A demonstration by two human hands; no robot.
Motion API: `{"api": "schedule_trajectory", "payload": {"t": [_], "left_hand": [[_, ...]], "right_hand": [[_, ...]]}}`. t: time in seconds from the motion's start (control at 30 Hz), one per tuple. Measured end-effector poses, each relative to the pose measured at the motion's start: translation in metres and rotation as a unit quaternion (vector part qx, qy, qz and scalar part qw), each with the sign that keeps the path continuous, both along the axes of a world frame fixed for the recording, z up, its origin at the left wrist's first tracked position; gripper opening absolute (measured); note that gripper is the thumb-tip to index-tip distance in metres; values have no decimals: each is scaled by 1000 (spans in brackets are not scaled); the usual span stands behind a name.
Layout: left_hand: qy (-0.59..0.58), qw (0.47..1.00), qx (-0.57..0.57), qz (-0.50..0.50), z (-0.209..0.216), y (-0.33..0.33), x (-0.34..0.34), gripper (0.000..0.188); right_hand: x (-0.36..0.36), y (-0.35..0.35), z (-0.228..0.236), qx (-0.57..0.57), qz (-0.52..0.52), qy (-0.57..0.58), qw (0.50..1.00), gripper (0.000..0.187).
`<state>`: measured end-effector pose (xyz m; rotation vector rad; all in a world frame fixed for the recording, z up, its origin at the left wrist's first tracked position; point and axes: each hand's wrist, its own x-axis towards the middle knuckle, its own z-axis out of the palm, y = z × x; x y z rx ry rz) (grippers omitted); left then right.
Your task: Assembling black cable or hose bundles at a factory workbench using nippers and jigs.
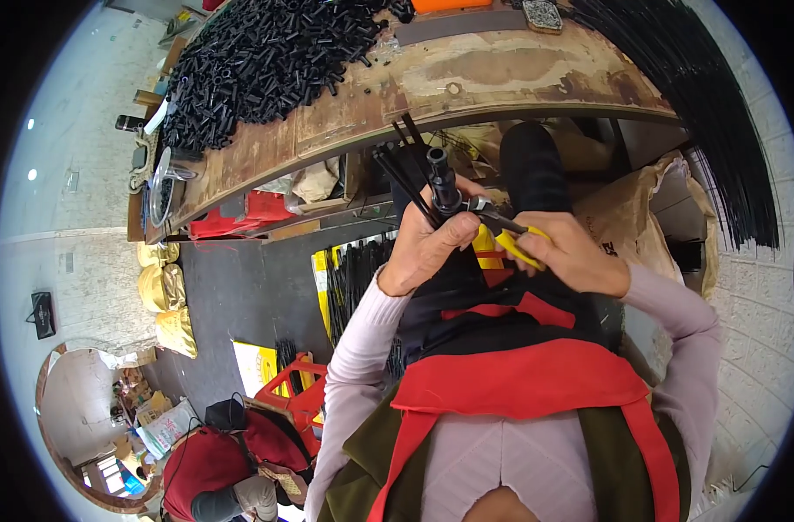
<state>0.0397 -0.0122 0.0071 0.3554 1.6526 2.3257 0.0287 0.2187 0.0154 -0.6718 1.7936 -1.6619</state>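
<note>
My left hand (430, 244) is closed around a dark ribbed tubular piece (443, 178), which stands roughly upright between thumb and fingers. Several thin black rods (397, 170) fan out from the same hand on its left side. In my right hand (579, 250) is a pair of pliers with yellow handles (520, 248), fingers wrapped round the grips. The metal jaws of the pliers reach the side of the tubular piece, close to my left thumb. Whether the jaws bite on anything is too small to tell. Both hands are held above my lap, before the bench edge.
A worn wooden workbench (501, 74) crosses the top, bearing a large heap of short black tubes (266, 61). Long black rods (710, 113) hang off its right end. A brown paper sack (627, 209) stands at right. Below left are rod bundles (358, 278) and a red stool (301, 396).
</note>
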Motion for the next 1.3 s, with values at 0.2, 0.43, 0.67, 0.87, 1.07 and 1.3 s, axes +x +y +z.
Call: {"api": "schedule_trajectory", "payload": {"t": [0.2, 0.43, 0.67, 0.87, 1.07, 1.3], "left_hand": [[35, 996, -14, -78, 8, -3, -7, 51], [-7, 999, -21, -34, 10, 6, 4, 38], [3, 1000, -17, -18, 11, 12, 9, 28], [4, 1000, -22, 6, 6, 13, 5, 26], [2, 1000, -28, 0, 12, 13, 3, 22], [-35, 998, -29, 31, -3, 15, -24, 48]], "right_hand": [[-10, 25, 47, 11, 147, -297, 943, 54], [-12, 36, 52, 235, -29, 473, 849, 62], [-4, 24, 48, 185, 46, 126, 974, 34], [-9, 22, 53, 204, 49, 107, 972, 27], [-4, 16, 74, 261, 18, 43, 964, 24], [-43, 24, 24, 188, -31, 219, 957, 27]]}}
